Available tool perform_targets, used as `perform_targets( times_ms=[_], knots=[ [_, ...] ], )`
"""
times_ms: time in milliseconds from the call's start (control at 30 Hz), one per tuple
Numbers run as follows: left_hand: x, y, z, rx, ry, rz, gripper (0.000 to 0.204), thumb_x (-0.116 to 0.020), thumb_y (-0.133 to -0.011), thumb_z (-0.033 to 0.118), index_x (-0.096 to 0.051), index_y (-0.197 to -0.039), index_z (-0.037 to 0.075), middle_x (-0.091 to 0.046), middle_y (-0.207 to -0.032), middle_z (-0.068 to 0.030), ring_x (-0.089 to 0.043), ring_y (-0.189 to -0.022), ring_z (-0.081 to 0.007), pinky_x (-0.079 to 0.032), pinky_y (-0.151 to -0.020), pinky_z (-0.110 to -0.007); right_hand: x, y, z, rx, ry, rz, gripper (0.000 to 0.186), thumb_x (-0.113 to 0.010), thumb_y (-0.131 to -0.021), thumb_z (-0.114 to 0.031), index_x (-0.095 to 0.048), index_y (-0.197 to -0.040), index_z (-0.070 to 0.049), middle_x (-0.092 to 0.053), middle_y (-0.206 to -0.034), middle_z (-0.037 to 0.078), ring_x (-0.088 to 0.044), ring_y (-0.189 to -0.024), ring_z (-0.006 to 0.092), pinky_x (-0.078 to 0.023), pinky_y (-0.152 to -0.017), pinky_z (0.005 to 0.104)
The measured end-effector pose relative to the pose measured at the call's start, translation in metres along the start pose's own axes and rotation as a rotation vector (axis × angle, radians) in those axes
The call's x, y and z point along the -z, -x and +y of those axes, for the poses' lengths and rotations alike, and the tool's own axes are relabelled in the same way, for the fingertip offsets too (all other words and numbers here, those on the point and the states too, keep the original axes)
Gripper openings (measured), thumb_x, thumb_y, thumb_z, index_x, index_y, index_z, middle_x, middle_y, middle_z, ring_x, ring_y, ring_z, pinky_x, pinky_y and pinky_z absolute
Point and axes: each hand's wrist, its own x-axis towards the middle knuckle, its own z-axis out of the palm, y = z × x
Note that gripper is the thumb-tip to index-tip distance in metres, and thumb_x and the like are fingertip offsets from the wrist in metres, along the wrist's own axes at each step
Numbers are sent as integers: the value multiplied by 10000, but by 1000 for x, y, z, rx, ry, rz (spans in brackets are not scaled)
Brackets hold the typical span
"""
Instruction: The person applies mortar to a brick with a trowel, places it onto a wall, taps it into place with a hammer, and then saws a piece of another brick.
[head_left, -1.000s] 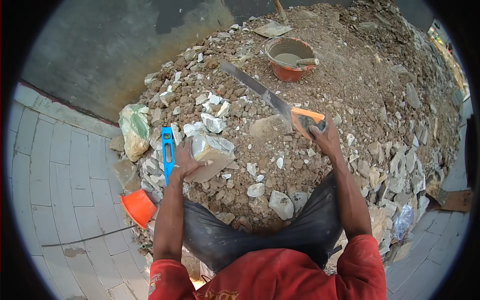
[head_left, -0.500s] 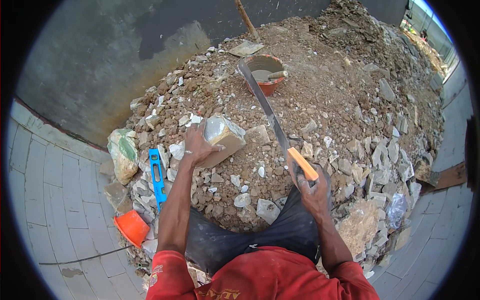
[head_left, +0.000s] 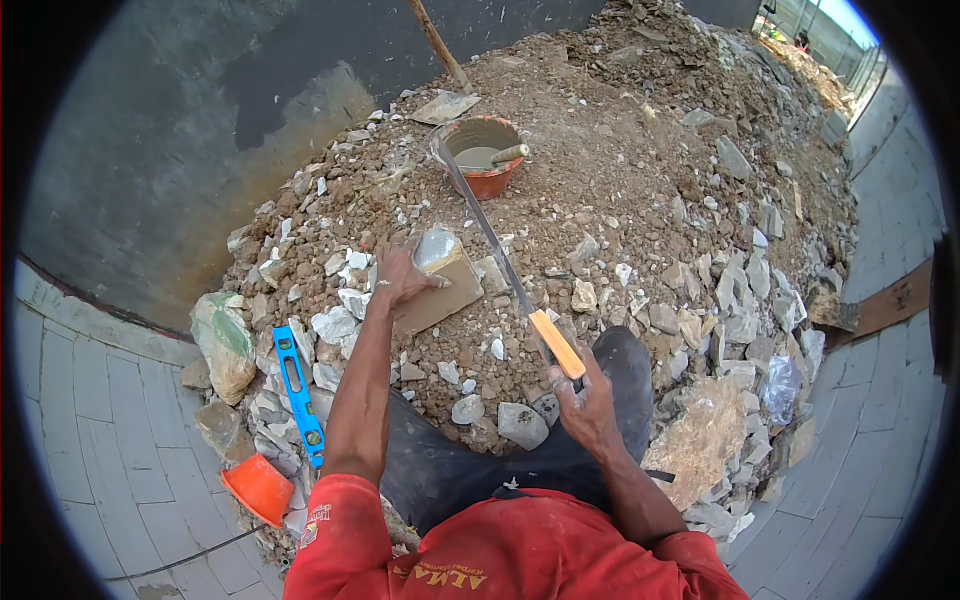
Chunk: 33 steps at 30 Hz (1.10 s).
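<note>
My left hand (head_left: 402, 278) grips the left end of a pale block (head_left: 447, 298), thumb across its broad face and fingers over the far side. The block rests tilted on the rubble, its upper end rough and whitish. In my right hand (head_left: 585, 402) is a hand saw (head_left: 490, 235) with an orange handle. Its long grey blade points away from me and passes to the right of the block, apart from it. Beyond, the blade's tip overlaps in view the rim of an orange bucket (head_left: 490, 184) holding wet grey mortar and a wooden-handled tool (head_left: 511, 153).
A blue spirit level (head_left: 299, 395) lies on stones by my left forearm. Near it are an orange container (head_left: 258, 490) and a stuffed plastic bag (head_left: 225, 345). A shovel (head_left: 442, 50) stands in the soil by the grey wall (head_left: 180, 150). Broken stones (head_left: 740, 320) spread rightward.
My right hand has brought the saw leftward, off my knee and nearer the block. The block has tipped so more of its broad face shows. The whole view has shifted slightly.
</note>
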Motion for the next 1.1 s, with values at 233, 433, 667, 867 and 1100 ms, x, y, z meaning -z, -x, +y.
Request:
perform_targets(
  times_ms=[233, 433, 667, 867, 1100],
  knots=[
    [-11, -8, 17, -37, -135, -58, 1290, -858, -538, 709, -375, -1550, 70, -446, -1512, -257, -403, -1414, -420, -277, -1192, -532, -6, -2, 13, -108, -86, -13, 402, -655, -953, -128, -563, -1304, 46, -699, -895, 151, -623, -796, 162, -520, -741, 353],
    [-8, 35, 43, 25, -253, 163, 1248, -872, -575, 659, -345, -1573, 126, -420, -1516, -266, -379, -1433, -409, -291, -1168, -576, -3, -11, 42, -51, -58, 1, 461, -723, -887, -165, -590, -1265, 64, -685, -831, 252, -683, -696, 332, -523, -646, 400],
    [-20, 93, 2, 56, -71, 217, 1010, -790, -766, 571, -337, -1585, 193, -386, -1555, -257, -345, -1456, -394, -201, -1190, -590, 37, -162, 119, 596, 664, -162, 625, -767, -792, -151, -595, -1388, -227, -692, -1039, 131, -686, -868, 355, -561, -753, 455],
    [-74, 212, -31, 602, 632, 688, 823, -820, -808, 490, -537, -1437, 40, -596, -1365, -250, -603, -1241, -354, -490, -1024, -426, 116, -223, 236, 850, 1004, -206, 643, -610, -791, 61, -545, -1419, -55, -644, -1181, 191, -621, -1088, 389, -520, -910, 474],
    [-7, 213, -2, 415, 1273, 628, 742, -793, -849, 461, -562, -1391, 10, -654, -1252, -178, -664, -1072, -254, -533, -898, -377, 143, -192, 296, 291, 779, -208, 540, -627, -1005, -345, -550, -1424, -13, -697, -1154, 228, -700, -1002, 327, -555, -826, 448]
  ],
)
